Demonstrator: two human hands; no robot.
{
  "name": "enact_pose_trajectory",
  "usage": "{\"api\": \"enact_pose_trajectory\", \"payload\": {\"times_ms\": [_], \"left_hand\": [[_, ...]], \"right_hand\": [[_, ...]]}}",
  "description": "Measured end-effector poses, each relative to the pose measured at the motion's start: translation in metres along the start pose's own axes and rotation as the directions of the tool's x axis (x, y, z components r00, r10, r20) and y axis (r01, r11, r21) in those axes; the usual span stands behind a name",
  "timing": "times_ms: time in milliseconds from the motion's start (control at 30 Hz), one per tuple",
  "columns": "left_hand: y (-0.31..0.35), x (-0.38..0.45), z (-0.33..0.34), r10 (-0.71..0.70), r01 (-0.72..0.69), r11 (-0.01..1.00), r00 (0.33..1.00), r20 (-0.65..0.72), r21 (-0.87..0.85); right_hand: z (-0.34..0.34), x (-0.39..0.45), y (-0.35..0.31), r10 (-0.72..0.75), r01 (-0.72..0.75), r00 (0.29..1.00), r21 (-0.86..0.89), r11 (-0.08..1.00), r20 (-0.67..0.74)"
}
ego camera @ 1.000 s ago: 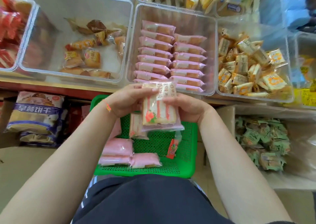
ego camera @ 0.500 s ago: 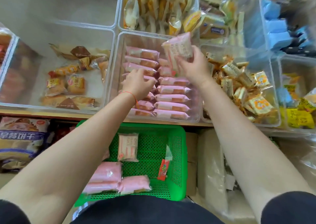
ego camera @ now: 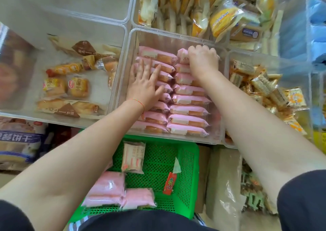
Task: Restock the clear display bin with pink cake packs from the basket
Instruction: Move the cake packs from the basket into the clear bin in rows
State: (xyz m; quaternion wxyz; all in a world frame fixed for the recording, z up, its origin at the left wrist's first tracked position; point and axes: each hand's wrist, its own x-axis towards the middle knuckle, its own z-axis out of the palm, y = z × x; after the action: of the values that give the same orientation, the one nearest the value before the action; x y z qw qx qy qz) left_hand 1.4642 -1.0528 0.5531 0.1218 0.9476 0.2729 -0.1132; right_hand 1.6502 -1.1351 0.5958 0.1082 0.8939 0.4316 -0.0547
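1. Head view, far left: a clear bin (ego camera: 112, 89) of loose orange and brown bread packs (ego camera: 77, 87) sits on the shelf, with big blue-labelled bags (ego camera: 19, 142) stacked below it.
2. The left hand (ego camera: 143, 84) lies flat with fingers spread on the left column of pink cake packs (ego camera: 188, 110) in the clear display bin (ego camera: 130, 42), likely steadying the row so it does not tip.
3. The right hand (ego camera: 202, 59) is curled over a pink pack (ego camera: 182, 54) at the far end of the right column, apparently tucking it into the back gap; the grip itself is partly hidden.
4. Below the bin, the green basket (ego camera: 187, 169) holds three more pink packs (ego camera: 105, 188), one striped pack (ego camera: 133, 156) and a small red sachet (ego camera: 169, 183), so the restocking looks unfinished.
5. To the right stands a bin of small yellow snack packs (ego camera: 264, 84); beyond are sandwich-style packs (ego camera: 224, 19).
6. The setting looks like a shop shelf of adjoining clear bins.
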Motion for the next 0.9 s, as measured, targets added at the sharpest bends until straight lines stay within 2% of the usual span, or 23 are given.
{"api": "enact_pose_trajectory", "payload": {"times_ms": [167,300,333,467,667,800,867,900], "left_hand": [[0.001,-0.001,0.008,-0.009,0.01,0.999,1.0,-0.019,0.031],[0.001,-0.001,0.008,-0.01,0.011,0.999,1.0,-0.023,0.043],[0.002,-0.002,0.007,-0.011,0.012,0.999,1.0,-0.02,0.045],[0.003,-0.003,0.0,-0.015,0.014,0.999,1.0,0.028,0.036],[0.003,-0.023,-0.022,0.007,-0.008,1.0,0.994,0.108,0.015],[0.009,-0.062,-0.026,0.028,-0.016,0.994,0.993,0.116,-0.108],[0.014,-0.086,-0.029,0.025,-0.027,0.954,1.0,-0.011,-0.298],[0.016,-0.099,-0.032,-0.007,-0.035,0.915,0.995,-0.102,-0.401]], "right_hand": [[0.017,-0.012,0.003,-0.001,0.001,1.0,0.067,0.998,0.0],[0.024,-0.046,-0.001,0.056,-0.04,0.988,0.113,0.993,-0.147],[0.026,-0.054,-0.006,0.078,-0.06,0.989,0.141,0.988,-0.125],[0.036,-0.065,-0.011,0.109,-0.152,0.977,0.247,0.957,0.182],[0.002,-0.047,0.001,0.032,-0.114,0.928,0.202,0.973,0.371],[-0.014,-0.084,-0.023,-0.041,-0.047,0.967,0.337,0.94,0.252],[-0.017,-0.113,-0.038,-0.023,-0.068,0.986,0.515,0.854,0.168],[-0.022,-0.127,-0.044,-0.004,-0.104,0.986,0.624,0.774,0.168]]}}
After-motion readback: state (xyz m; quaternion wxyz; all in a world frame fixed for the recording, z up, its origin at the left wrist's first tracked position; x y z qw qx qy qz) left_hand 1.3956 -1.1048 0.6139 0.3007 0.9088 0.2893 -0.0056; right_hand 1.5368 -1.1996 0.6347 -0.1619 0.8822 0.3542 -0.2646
